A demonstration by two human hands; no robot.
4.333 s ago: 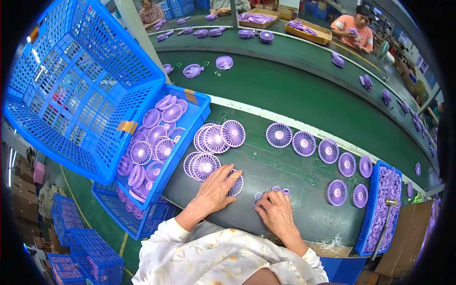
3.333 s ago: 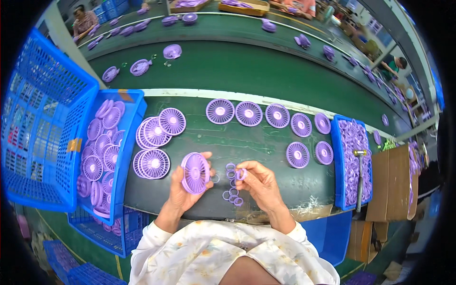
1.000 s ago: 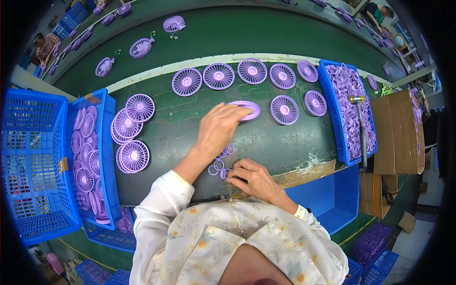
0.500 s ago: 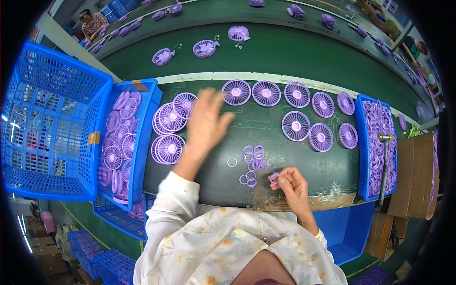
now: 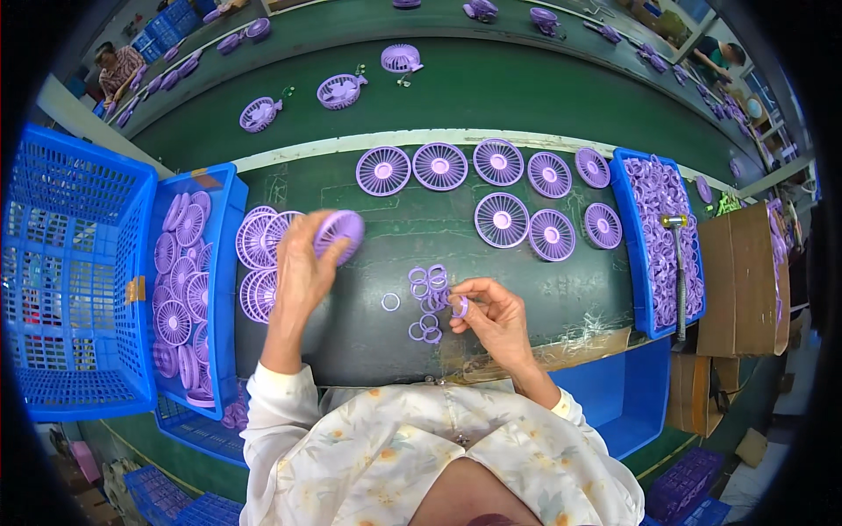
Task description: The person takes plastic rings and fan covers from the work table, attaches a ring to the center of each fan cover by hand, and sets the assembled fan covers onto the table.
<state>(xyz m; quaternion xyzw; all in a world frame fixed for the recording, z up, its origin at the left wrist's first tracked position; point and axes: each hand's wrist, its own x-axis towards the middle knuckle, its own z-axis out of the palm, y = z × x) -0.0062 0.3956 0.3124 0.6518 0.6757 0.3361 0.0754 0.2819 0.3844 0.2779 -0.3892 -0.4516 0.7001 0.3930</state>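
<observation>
A round purple fan grille (image 5: 340, 237), tilted and a little blurred, is gripped by my left hand (image 5: 305, 267) above the table. Beneath and left of that hand lie overlapping purple grilles (image 5: 256, 238) in two groups. Between its thumb and fingers my right hand (image 5: 498, 323) pinches a small purple ring (image 5: 459, 306). Just left of it several loose purple rings (image 5: 428, 285) lie in a cluster, and one pale ring (image 5: 390, 302) sits apart. Farther back, spoked grilles (image 5: 502, 220) rest flat in two rows.
At left stand a blue tray of grilles (image 5: 230, 263) and an empty blue basket (image 5: 83, 145). A blue bin of rings (image 5: 624, 202) with a hammer (image 5: 681, 272) on it stands at right, beside a cardboard box (image 5: 741, 280). Beyond, a green conveyor (image 5: 491, 96) carries fan parts; co-workers sit farther off.
My left hand has closed on a grille and lifted it, drawing back nearer to me. My right hand still pinches its ring, now closer to the ring cluster. The whole view has shifted.
</observation>
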